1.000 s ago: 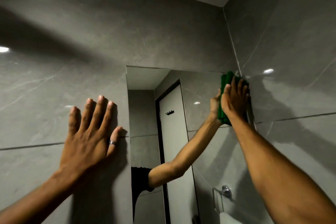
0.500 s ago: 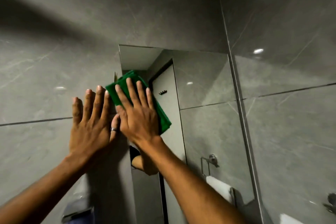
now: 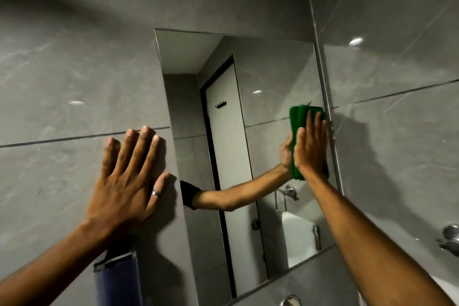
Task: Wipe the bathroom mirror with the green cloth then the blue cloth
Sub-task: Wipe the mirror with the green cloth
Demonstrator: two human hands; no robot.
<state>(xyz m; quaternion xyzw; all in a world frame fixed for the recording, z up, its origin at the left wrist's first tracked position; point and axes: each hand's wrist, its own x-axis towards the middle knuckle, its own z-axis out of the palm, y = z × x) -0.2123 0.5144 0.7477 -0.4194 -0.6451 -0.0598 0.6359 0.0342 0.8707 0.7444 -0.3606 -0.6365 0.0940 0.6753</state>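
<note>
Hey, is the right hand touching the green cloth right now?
Touching. The head view shows the right hand laid flat over the green cloth, fingers straight, pressing it against the mirror near its right edge.

Two grips, both bare hands: the left grip (image 3: 126, 181) and the right grip (image 3: 310, 146). One green cloth (image 3: 299, 117). One mirror (image 3: 273, 77). One ring (image 3: 155, 192), on the left thumb. One dark blue box (image 3: 116, 278) on the wall. Two chrome pieces: the right chrome fitting (image 3: 450, 236) and the lower chrome fitting (image 3: 289, 302). Reflected in the glass: one door (image 3: 223, 146), one hook rack (image 3: 220, 105), one towel holder (image 3: 289, 191), one white towel (image 3: 298, 233)
</note>
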